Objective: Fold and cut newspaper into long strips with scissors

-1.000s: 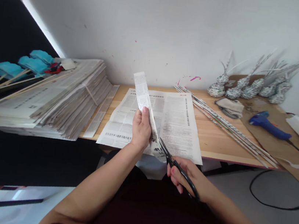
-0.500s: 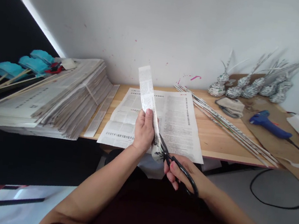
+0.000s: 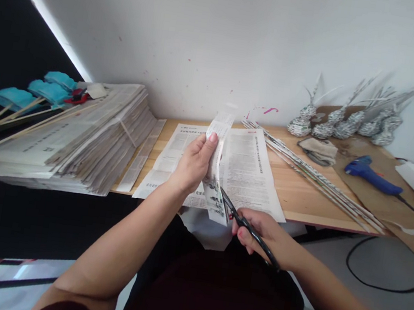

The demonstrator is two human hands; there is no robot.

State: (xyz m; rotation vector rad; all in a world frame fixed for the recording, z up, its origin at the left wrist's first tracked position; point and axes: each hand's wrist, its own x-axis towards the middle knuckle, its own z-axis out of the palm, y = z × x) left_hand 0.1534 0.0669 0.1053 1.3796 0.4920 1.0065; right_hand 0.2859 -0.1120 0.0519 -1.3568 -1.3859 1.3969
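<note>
My left hand [image 3: 195,161] is closed on a folded newspaper strip [image 3: 214,202], with the thumb pressed on its face. The strip's upper end is blurred and its lower end hangs over the table's front edge. My right hand [image 3: 259,234] grips black-handled scissors [image 3: 253,234] by the handles. Their blades point up and left, beside the strip's lower right edge; whether they touch the paper I cannot tell. Beneath both hands, an open newspaper sheet [image 3: 244,181] lies on the wooden table [image 3: 294,193].
At left rises a tall newspaper stack [image 3: 96,144] with blue objects [image 3: 52,87] and sticks on top. A flat paper strip [image 3: 140,161] lies beside it. To the right are rolled paper sticks [image 3: 315,175], a cloth [image 3: 319,150], a blue glue gun [image 3: 373,174] and several woven paper gourds [image 3: 335,121].
My left hand has shifted up with the strip, whose lower part has swung out flatter. The scissors have moved slightly down and right, away from the strip's middle.
</note>
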